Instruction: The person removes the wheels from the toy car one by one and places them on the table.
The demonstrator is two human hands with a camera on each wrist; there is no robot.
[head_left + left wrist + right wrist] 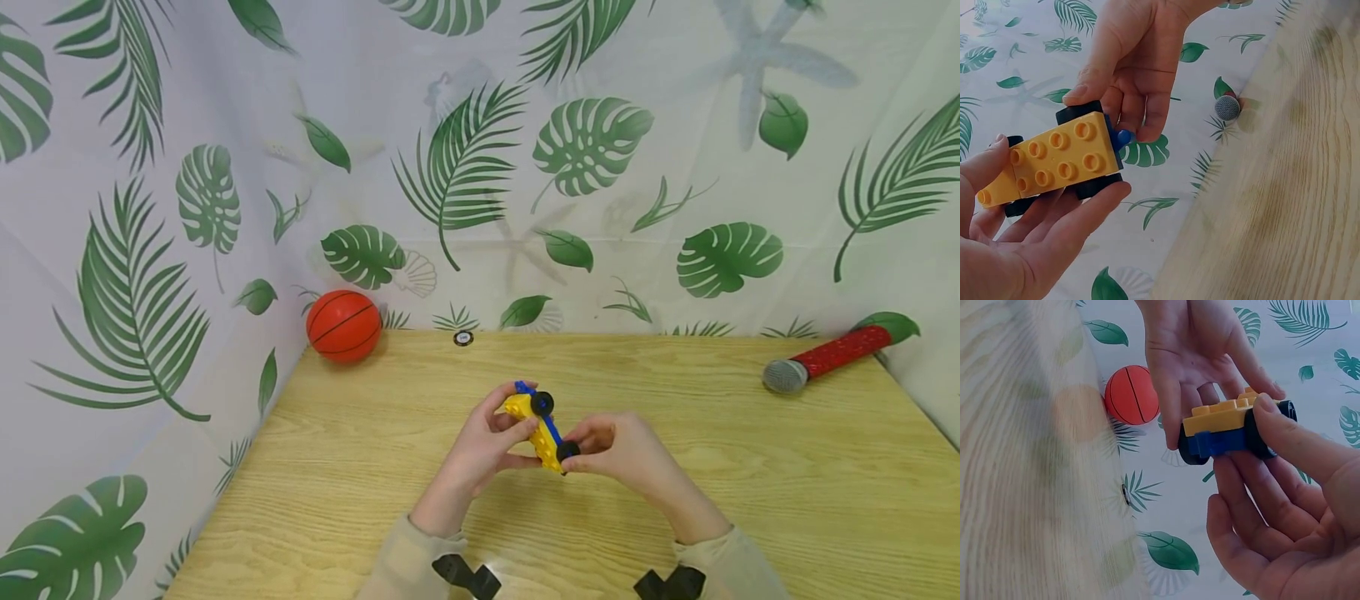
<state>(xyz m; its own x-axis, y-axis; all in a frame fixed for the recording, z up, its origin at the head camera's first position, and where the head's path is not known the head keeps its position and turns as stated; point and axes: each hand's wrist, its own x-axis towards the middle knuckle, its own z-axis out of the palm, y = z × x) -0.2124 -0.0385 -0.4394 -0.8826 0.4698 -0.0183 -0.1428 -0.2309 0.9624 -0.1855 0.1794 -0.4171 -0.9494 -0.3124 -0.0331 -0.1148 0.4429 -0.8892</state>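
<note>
A toy car (546, 435) with a yellow studded top, a blue base and black wheels is held above the table between both hands. My left hand (480, 446) grips its yellow body from the left, thumb on one side and fingers on the other. At the car's other end, my right hand (621, 452) pinches a black wheel (567, 451) between thumb and fingers. In the left wrist view, a small blue knob (1124, 137) sticks out of that end. The right wrist view shows the blue base (1222, 442) under the yellow top.
On the wooden table (337, 500), an orange-red basketball (344, 326) sits at the back left. A small round black-and-white disc (463, 338) lies at the back edge. A red microphone (832, 358) with a silver head lies at the back right. Leaf-printed cloth (480, 183) hangs behind.
</note>
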